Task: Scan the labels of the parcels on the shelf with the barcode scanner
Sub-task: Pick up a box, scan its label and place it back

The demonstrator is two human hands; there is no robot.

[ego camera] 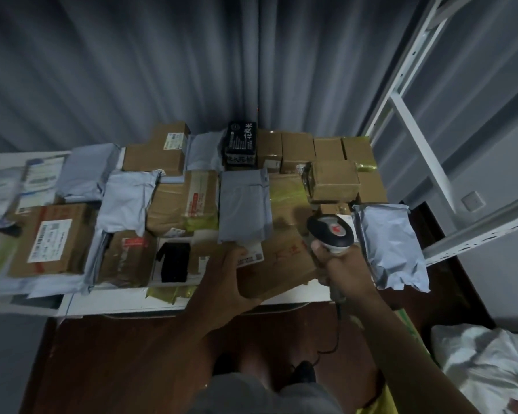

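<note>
Your right hand [334, 258] is wrapped round the handle of the black-and-grey barcode scanner [331, 233], held over the brown cardboard parcel [281, 264] at the white metal shelf's [126, 303] front edge. Your left hand [231, 282] grips that parcel's near corner, beside its white label [251, 256].

Background's mostly a grey pleated curtain [162, 70] hanging behind everything. Right of the curtain there's a white metal rack frame [416, 135] leaning up at an angle, with a wall socket [473, 201] just past it. Below the curtain, dark reddish floor [117, 363], and some crumpled white plastic [485, 363] off at the floor's right edge.
</note>
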